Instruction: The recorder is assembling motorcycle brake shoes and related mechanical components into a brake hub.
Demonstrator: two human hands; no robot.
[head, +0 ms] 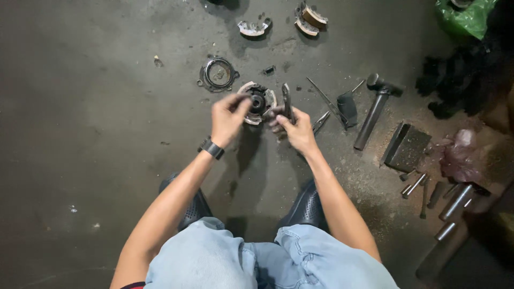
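The left hand (227, 119) pinches the rim of a round clutch assembly (258, 101) held just above the concrete floor (96, 107). The right hand (294, 128) closes around dark pliers (287, 103), touching the assembly's other side. Near it lie a hammer (375, 109) and a metal ring (217, 74).

dim overhead light | soft shadows | dark corners | hands slightly blurred

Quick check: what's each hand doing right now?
Left hand: fingers pinched on the round clutch assembly.
Right hand: closed around a dark pliers-like tool.
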